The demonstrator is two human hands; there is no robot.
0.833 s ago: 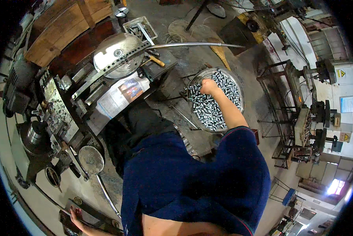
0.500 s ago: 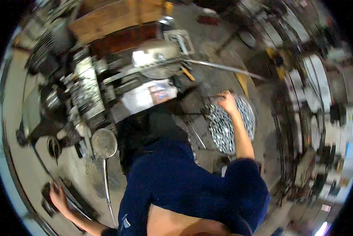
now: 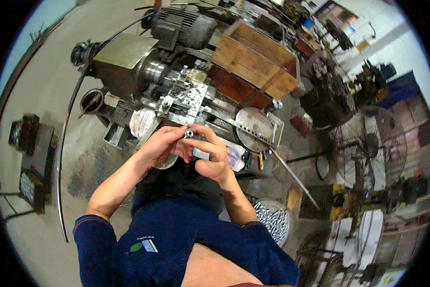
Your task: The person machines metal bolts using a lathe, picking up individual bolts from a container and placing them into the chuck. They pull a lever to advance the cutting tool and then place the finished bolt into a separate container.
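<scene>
Both hands meet in front of the lathe-like machine. My left hand (image 3: 163, 144) is closed, its thumb and fingertips at a small shiny metal part (image 3: 188, 134) with a round hole in its end. From the other side my right hand (image 3: 212, 156) is closed on the same part with its fingertips. A pale blue-white patch (image 3: 201, 154) shows at the fingers of my right hand; I cannot tell whether it is a wrap or something behind. Below my right forearm stands a round basin (image 3: 289, 225) full of small shiny metal parts (image 3: 271, 217).
The machine's metal slide (image 3: 188, 98) is strewn with metal chips, beside a spindle (image 3: 153, 71) and a ribbed motor (image 3: 188, 27). A wooden crate (image 3: 253, 60) sits behind. A long rod (image 3: 294, 177) juts out at right. A standing fan (image 3: 368, 143) is farther right.
My right hand has come up from the basin of metal parts, and my left hand has swung in from the lower left. Both now meet at a metal part. The view has turned leftward.
</scene>
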